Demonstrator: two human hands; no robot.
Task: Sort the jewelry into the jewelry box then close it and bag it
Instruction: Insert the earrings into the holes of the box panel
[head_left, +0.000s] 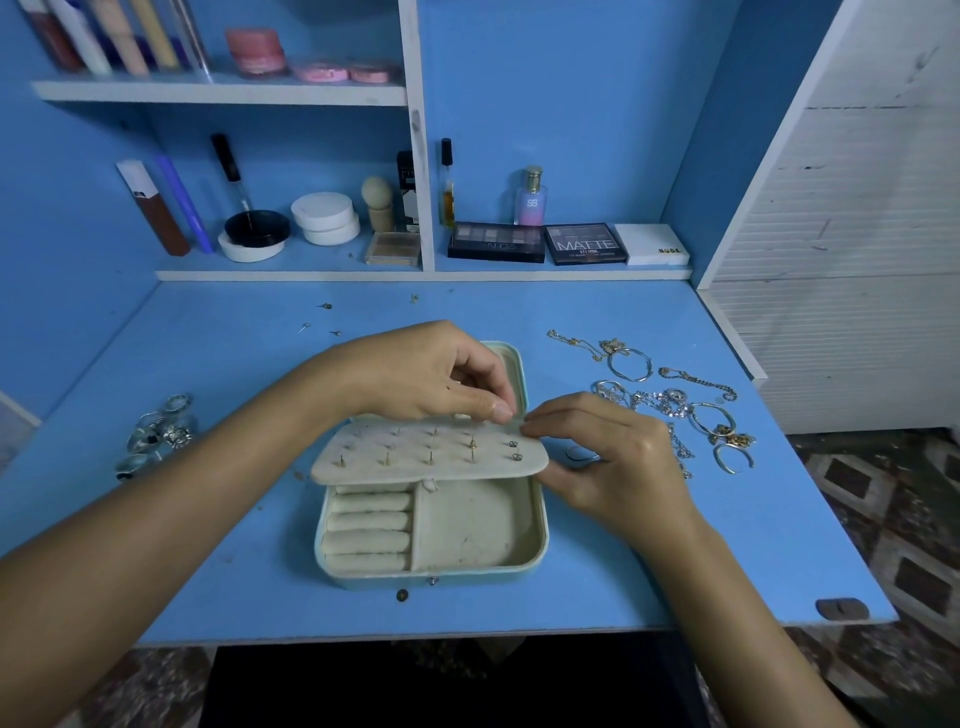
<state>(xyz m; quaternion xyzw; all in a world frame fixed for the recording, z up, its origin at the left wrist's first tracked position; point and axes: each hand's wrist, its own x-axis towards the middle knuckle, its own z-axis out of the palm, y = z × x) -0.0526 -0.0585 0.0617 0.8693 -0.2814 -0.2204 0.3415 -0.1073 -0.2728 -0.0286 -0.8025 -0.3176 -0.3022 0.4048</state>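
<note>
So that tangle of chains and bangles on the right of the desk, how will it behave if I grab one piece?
The pile of chains and bangles looks intertwined, so lifting one piece would probably drag others along. The thin chains lie in loose curves and should hang limp. The wire bangles keep their hoop shape, so likely stiff, and could roll if set on edge.

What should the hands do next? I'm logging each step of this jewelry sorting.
Probably seat the earring at the earring panel's far right corner: the left hand and right hand both pinch there, several studs already sit in holes, and loose studs still lie on the desk.
</note>
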